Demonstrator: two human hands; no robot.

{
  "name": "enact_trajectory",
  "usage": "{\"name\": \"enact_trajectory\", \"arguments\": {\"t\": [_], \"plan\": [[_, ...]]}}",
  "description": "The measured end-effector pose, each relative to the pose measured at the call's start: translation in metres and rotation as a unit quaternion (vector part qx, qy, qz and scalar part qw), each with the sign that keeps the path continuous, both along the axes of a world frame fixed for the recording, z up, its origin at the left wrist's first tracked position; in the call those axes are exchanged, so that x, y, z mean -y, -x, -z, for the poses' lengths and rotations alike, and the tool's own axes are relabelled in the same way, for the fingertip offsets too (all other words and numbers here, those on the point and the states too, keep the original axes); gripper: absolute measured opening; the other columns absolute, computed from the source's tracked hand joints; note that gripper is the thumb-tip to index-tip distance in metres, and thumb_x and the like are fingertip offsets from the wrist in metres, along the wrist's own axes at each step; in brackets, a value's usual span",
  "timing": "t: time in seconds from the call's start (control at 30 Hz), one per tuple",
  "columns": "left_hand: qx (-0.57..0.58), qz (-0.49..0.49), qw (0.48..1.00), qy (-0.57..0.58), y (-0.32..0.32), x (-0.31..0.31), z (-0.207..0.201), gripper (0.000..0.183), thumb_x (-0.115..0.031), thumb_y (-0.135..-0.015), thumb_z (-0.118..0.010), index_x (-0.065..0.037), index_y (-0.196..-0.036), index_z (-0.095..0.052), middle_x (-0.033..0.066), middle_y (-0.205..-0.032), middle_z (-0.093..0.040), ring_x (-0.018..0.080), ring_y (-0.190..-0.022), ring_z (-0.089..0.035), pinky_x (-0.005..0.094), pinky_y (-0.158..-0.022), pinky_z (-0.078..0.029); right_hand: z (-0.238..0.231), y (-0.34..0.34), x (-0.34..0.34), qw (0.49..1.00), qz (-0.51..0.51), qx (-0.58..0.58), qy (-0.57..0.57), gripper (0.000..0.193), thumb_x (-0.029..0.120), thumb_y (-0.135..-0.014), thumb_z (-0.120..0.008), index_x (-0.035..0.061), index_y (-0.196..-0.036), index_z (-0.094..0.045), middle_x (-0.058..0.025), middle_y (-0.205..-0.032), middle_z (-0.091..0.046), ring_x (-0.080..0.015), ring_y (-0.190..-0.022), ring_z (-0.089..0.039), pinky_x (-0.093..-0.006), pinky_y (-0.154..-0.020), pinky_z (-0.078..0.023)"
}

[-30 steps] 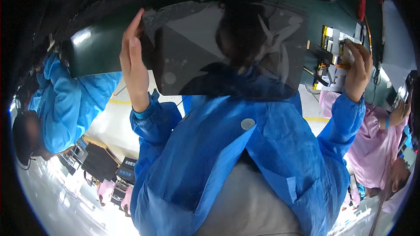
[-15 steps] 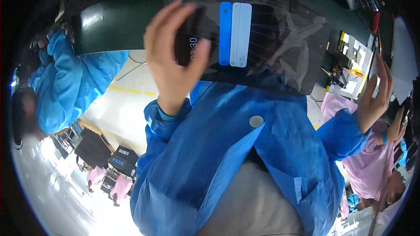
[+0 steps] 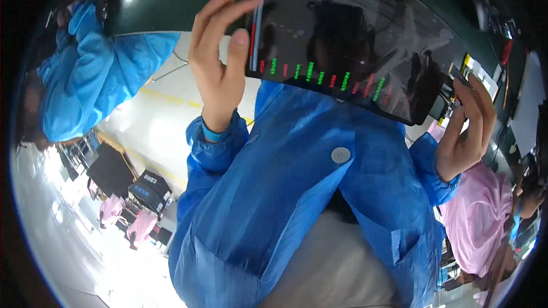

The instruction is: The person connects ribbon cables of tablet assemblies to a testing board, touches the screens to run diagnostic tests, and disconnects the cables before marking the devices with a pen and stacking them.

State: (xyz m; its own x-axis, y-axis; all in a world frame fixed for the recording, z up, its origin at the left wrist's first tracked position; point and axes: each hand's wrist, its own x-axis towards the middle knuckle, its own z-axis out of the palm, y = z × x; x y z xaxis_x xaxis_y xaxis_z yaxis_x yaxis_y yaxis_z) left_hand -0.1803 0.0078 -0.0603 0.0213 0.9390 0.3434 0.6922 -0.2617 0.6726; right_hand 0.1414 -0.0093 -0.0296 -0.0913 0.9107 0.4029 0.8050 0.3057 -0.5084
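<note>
A wide black tablet [image 3: 342, 40], with wrinkled clear film over its screen, lies in front of my body, its right end tilted nearer to me. Its screen shows a column of short red and green lines of text and a pale bar at the left end. My left hand [image 3: 220, 68] is at that left end, fingers spread and curved, the fingertips at or just over the edge; contact is hard to tell. Off the tablet's right end, my right hand [image 3: 469, 131] has its thumb and fingers pinched together around a small dark piece [image 3: 458, 75] whose kind I cannot make out.
The dark green bench top [image 3: 154, 11] runs behind the tablet. A white-and-yellow fixture [image 3: 482, 74] stands beyond my right hand, near a red-handled tool [image 3: 506, 51]. A person in blue [image 3: 108, 80] works at the left, another in pink [image 3: 476, 217] at the right.
The screen has gone from a menu with blue and white bars to red and green text. The tablet is tilted differently. My right hand has moved left toward its end and closed its fingers.
</note>
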Motion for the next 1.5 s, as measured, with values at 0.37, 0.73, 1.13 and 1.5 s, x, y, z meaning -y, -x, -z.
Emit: {"name": "enact_trajectory", "arguments": {"t": [0.37, 0.73, 1.13, 1.5], "plan": [[0.112, 0.043, 0.991, 0.057, -0.001, 0.033, 0.027, 0.069, -0.02, -0.074, -0.058, -0.001, -0.138, -0.039, 0.0188, -0.146, -0.032, 0.0324, -0.121, -0.045, 0.0384, -0.103, -0.034, 0.022, -0.032, 0.061, 0.763, -0.129, -0.358, 0.523, 0.022, 0.005, -0.085, -0.047, -0.0032, -0.093, -0.067, -0.0151, -0.091, -0.064, -0.0191, -0.078, -0.059, -0.0285, -0.074, -0.046], [0.058, 0.022, 0.994, 0.095, 0.011, -0.063, 0.014, 0.026, -0.019, -0.089, -0.057, -0.008, -0.111, -0.065, 0.0133, -0.105, -0.061, 0.0217, -0.087, -0.062, 0.0298, -0.078, -0.048, 0.041, -0.03, 0.073, 0.785, -0.138, -0.328, 0.506, 0.027, 0.01, -0.088, -0.05, -0.0013, -0.109, -0.063, -0.0138, -0.107, -0.063, -0.0235, -0.1, -0.057, -0.0316, -0.086, -0.043], [0.381, 0.295, 0.867, 0.127, -0.031, -0.066, -0.051, 0.007, -0.005, -0.085, -0.06, 0.0, -0.084, -0.062, 0.017, -0.089, -0.067, 0.0225, -0.086, -0.064, 0.0316, -0.076, -0.048, -0.038, 0.011, -0.009, 0.971, -0.017, -0.131, 0.197, 0.043, -0.002, -0.075, -0.063, 0.0036, -0.118, -0.059, -0.0133, -0.106, -0.058, -0.0279, -0.09, -0.057, -0.0365, -0.08, -0.046], [0.118, -0.049, 0.98, 0.15, 0.003, -0.05, -0.001, 0.057, -0.047, -0.096, -0.034, -0.004, -0.128, -0.053, 0.0135, -0.127, -0.056, 0.027, -0.121, -0.047, 0.0387, -0.104, -0.03, 0.008, 0.011, 0.022, 0.994, -0.093, -0.06, -0.015, 0.02, 0.009, -0.061, -0.076, 0.0084, -0.078, -0.066, -0.0096, -0.102, -0.063, -0.0227, -0.086, -0.058, -0.0345, -0.071, -0.045]]}}
